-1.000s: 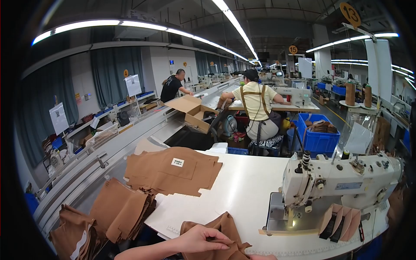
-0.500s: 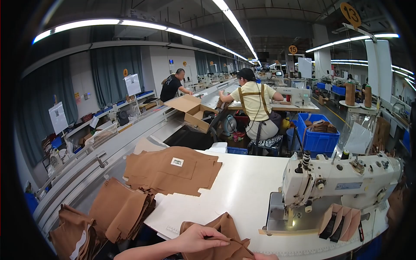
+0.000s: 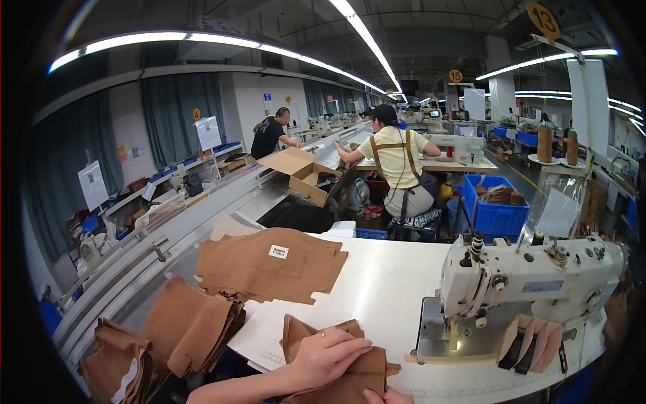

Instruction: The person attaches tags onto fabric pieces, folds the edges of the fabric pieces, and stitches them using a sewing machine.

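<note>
At the table's front edge my left hand (image 3: 328, 357) lies over a brown fabric piece (image 3: 363, 363), its fingers closed on the cloth; a ring shows on one finger. My right hand (image 3: 389, 396), cut by the bottom edge of the view, pinches the same cloth at its lower right. Behind them, flat brown panels (image 3: 269, 262) with a white label (image 3: 278, 251) lie on the white table (image 3: 383, 283). Folded brown stacks (image 3: 185, 323) hang over the table's left side.
A sewing machine (image 3: 531, 283) stands at the right, beside a pink divided holder (image 3: 530, 343). Ahead are an open cardboard box (image 3: 306, 176), a blue crate (image 3: 498, 219) and a seated co-worker (image 3: 398, 161). Another person (image 3: 269, 137) stands farther left.
My left hand has risen slightly and turned over the cloth, which is spread differently and higher. More of my right hand shows. The seated co-worker's left arm has moved.
</note>
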Demonstrator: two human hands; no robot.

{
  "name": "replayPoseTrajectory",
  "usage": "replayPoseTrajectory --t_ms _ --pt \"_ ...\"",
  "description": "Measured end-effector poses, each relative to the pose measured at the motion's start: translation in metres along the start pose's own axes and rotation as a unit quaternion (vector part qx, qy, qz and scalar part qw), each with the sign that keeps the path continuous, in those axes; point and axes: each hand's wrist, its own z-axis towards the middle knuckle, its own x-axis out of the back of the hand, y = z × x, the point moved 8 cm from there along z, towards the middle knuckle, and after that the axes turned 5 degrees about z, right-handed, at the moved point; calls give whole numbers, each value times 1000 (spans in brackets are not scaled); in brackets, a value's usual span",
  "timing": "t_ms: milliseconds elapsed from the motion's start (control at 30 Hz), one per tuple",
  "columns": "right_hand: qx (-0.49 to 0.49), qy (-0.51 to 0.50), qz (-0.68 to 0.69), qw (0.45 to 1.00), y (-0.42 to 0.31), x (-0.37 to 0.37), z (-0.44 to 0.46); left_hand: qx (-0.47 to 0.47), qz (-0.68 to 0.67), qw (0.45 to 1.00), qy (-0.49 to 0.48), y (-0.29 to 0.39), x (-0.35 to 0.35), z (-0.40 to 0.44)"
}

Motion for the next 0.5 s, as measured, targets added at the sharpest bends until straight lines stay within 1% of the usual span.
replayPoseTrajectory --t_ms 33,67,100,167,267,400,500 --pt "-7 1 31 999 13 -3 1 -83 65 994 7 5 -6 4" --pt "-13 3 61 998 18 -3 2 -167 128 977 15 10 -14 5" --pt "-36 -3 49 998 22 2 1 -169 122 978 16 5 -20 6" --pt "-83 -14 24 996 25 18 -4 -132 66 989 0 0 -24 8" --pt "-106 -1 198 974 31 23 -8 -58 -53 996 -51 -13 -33 8" --pt "-105 -25 182 977 40 21 -9 54 -200 973 -105 -25 -41 7" --pt "-113 -26 182 976 44 17 -10 104 -242 957 -118 -30 -40 4"
